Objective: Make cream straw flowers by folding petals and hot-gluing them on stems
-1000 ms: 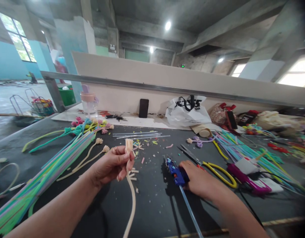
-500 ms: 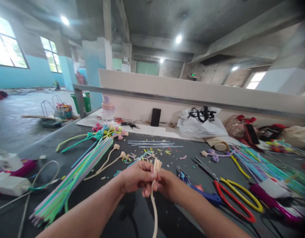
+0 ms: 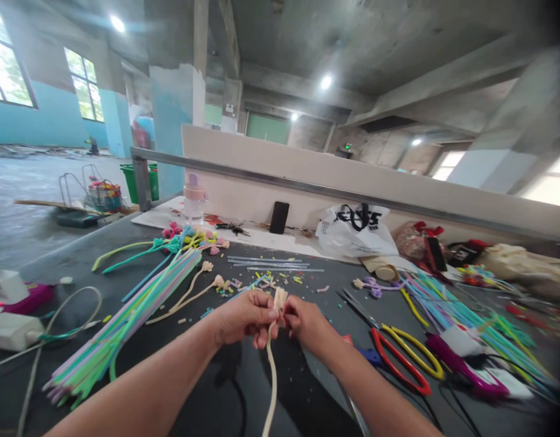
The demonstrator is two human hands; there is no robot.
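My left hand (image 3: 249, 317) pinches a cream pipe-cleaner flower (image 3: 280, 297) just under its bunched, folded head; the long stem curves down toward me. At the right side of that head, the curled fingers of my right hand (image 3: 303, 318) grip its edge; the exact contact is partly hidden. Beyond my left hand lie two finished-looking cream stems with knotted heads (image 3: 208, 267). Small coloured clippings (image 3: 243, 285) are scattered behind my hands. To the right rest large scissors (image 3: 401, 363) with one red and one yellow handle, blades apart. A blue-handled tool (image 3: 370, 357) is partly covered by my right forearm.
On the left lies a bundle of pastel pipe cleaners (image 3: 134, 328); another bundle (image 3: 471, 321) lies right, by a purple glue gun (image 3: 471, 370). Clear sticks (image 3: 271, 263), a phone (image 3: 279, 217), a bottle (image 3: 194, 203) and a white bag (image 3: 357, 229) are farther back. Cables (image 3: 31, 376) run left.
My right hand has shifted from behind the flower head to its right side, its fingers now showing. The view has turned slightly right. My left hand keeps its pinch.
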